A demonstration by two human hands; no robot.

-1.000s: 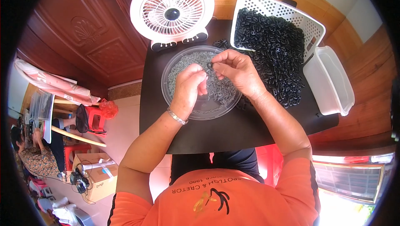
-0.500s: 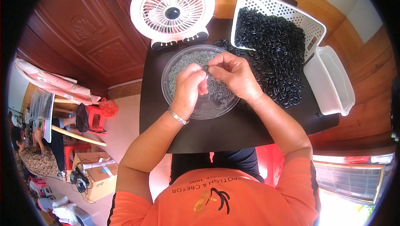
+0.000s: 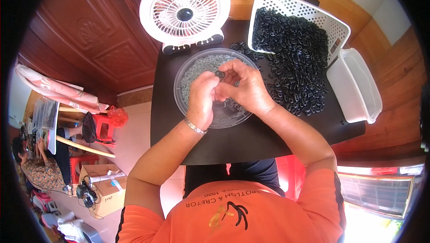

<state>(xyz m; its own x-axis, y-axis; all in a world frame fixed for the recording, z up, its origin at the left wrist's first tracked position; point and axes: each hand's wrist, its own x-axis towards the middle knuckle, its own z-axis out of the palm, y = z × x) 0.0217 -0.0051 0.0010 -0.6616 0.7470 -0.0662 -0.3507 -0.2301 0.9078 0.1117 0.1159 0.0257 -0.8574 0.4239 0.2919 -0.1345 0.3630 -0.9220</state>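
Both of my hands meet over a round clear tub (image 3: 179, 91) full of small grey screw-like pieces. My left hand (image 3: 201, 96) pinches a small black oval piece (image 3: 219, 74) between thumb and fingers. Close against it, my right hand (image 3: 246, 85) has its fingers curled together, with the index finger beside the black piece. Whatever lies between the right thumb and fingertips is hidden. Many similar black oval pieces with holes (image 3: 298, 82) spill over the dark table (image 3: 215, 147) to the right of the tub.
A white perforated basket (image 3: 333, 28) lies tipped at the back right, its black pieces pouring out. Beside it is a white plastic bin (image 3: 356, 86). A white fan (image 3: 185, 14) stands behind the tub. Far left, another person (image 3: 42, 167) sits at a table near a cardboard box (image 3: 107, 193).
My right hand has shifted slightly down and left, its fingers curling closer to the left hand. The black oval piece shows more clearly at the left fingertips.
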